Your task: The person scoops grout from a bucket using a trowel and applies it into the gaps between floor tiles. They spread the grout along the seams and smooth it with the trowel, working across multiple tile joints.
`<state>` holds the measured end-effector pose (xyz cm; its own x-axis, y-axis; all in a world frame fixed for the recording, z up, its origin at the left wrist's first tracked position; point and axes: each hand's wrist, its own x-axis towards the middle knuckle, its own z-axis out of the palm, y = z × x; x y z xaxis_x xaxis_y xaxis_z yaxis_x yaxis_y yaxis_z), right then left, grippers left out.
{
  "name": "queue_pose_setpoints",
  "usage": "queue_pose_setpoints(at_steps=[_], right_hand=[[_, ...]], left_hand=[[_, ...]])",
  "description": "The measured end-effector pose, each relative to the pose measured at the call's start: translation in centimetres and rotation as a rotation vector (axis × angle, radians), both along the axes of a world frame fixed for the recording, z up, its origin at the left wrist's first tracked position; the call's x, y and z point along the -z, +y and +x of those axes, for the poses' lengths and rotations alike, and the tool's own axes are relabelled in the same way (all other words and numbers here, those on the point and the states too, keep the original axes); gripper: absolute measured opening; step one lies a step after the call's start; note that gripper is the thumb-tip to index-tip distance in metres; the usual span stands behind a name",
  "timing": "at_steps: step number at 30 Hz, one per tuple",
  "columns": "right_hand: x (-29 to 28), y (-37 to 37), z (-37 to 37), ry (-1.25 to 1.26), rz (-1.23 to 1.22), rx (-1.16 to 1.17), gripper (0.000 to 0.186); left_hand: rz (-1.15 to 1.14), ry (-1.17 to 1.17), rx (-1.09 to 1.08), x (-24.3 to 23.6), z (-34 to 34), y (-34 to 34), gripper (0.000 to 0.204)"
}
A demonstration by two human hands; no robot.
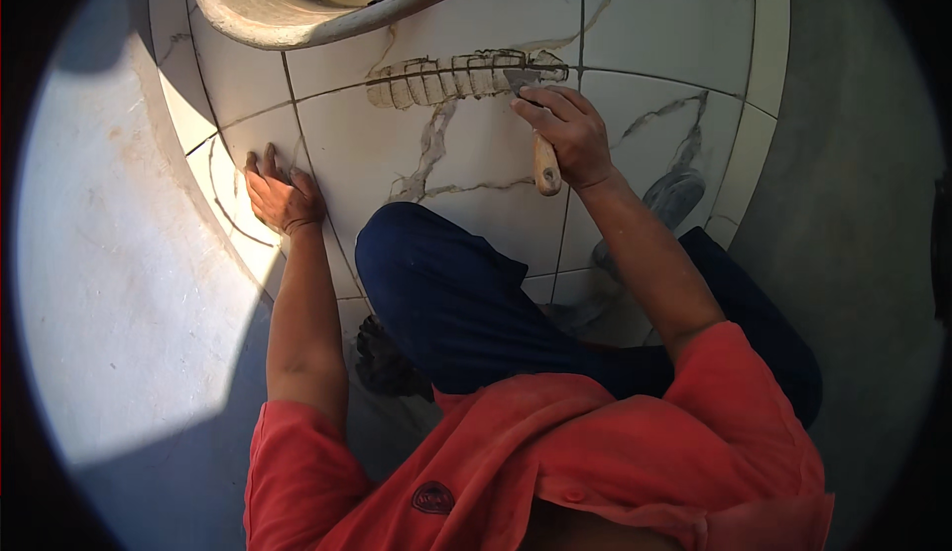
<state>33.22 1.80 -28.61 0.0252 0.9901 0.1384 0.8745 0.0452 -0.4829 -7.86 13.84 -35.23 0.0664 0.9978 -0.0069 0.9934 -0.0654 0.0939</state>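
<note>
Head view, only one: the band of ridged paste [436,83] lies along a dark tile joint [337,92], ahead of the person, long axis running left to right and rising slightly to the right. Key relation: right hand [572,136] is the nearer one, just below the band's right end, with nearly the whole band out to its left. It's closed around a scraper [546,162]; the wooden handle points back toward the person, across the band's axis, blade [520,78] over the band's right end. Left hand [284,199] holds nothing I can see: palm down, fingers spread on the tiles near their left edge, left of the band and closer to the body, well apart from it. Hard to make out: fingers cover part of the blade, so can't tell its angle or whether its edge presses into the paste. Left palm is hidden under the hand. The basin [297,33] at upper left is cut off by the top edge; contents dark, can't identify. Feet are murky in shadow, partly behind trousers [436,283] and right forearm.
</note>
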Motion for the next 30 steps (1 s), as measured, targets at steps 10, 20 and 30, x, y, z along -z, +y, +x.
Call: queue_pose_setpoints(at_steps=[10,20,30], right_hand=[[0.5,-1.3,2.4,0.063,-0.025,0.092,0.040],[0.4,-2.7,3.3,0.097,0.002,0.201,0.038],[-2.3,-1.9,6.3,0.027,0.197,0.297,0.023]], left_hand=[[-0.019,0.040,-0.017,0.0,0.4,0.0,0.062],[-0.030,0.028,-0.003,0.4,0.1,0.0,0.064],[0.037,0.023,0.026,-0.3,0.4,0.1,0.060]])
